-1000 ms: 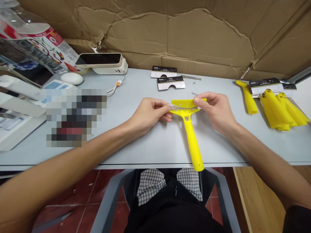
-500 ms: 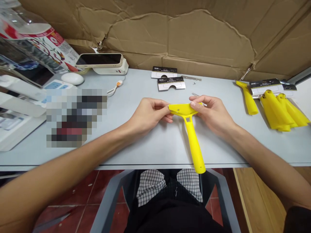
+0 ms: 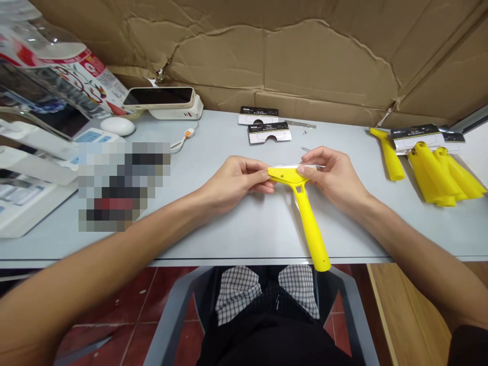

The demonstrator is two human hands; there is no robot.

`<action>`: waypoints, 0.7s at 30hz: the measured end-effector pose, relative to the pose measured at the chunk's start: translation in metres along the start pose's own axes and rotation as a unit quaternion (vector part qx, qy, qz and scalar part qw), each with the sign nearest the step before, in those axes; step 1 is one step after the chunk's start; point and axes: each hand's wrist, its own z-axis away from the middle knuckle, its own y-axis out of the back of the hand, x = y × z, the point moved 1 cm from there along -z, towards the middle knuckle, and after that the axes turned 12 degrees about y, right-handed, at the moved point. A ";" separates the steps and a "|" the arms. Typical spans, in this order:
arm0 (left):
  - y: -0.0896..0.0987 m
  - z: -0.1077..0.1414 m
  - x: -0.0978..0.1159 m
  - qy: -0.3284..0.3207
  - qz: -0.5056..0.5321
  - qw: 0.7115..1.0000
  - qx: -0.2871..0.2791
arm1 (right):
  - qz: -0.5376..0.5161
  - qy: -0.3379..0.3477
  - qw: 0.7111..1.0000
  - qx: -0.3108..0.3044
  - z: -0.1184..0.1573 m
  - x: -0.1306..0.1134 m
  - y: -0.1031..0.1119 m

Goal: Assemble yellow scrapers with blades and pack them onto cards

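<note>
Yellow plastic scraper (image 3: 308,221) is mid-frame on the white table (image 3: 213,239), its head pinched between both hands: left hand (image 3: 234,180) has thumb and fingers closed on the head's left end, right hand (image 3: 331,175) on its right end. Long axis runs toward the lower right, handle tip at the table edge, nearer the right hand. Header cards (image 3: 269,132) at upper centre: print too small to read.

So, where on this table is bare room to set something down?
Bare: the pale grey tabletop left of the yellow plastic scraper, in front of the left hand. Crowded: the far left, around the white computer mouse.
</note>
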 end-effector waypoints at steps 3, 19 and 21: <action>0.001 -0.003 0.000 0.029 0.038 0.999 -0.015 | -0.016 0.005 1.000 0.011 0.000 0.001 0.000; -0.010 0.000 -0.012 0.045 0.076 0.994 -0.058 | -0.027 0.038 0.999 0.008 0.001 -0.001 0.001; -0.009 0.001 -0.012 0.045 0.063 0.996 -0.049 | -0.031 0.038 0.999 0.000 0.001 0.000 0.001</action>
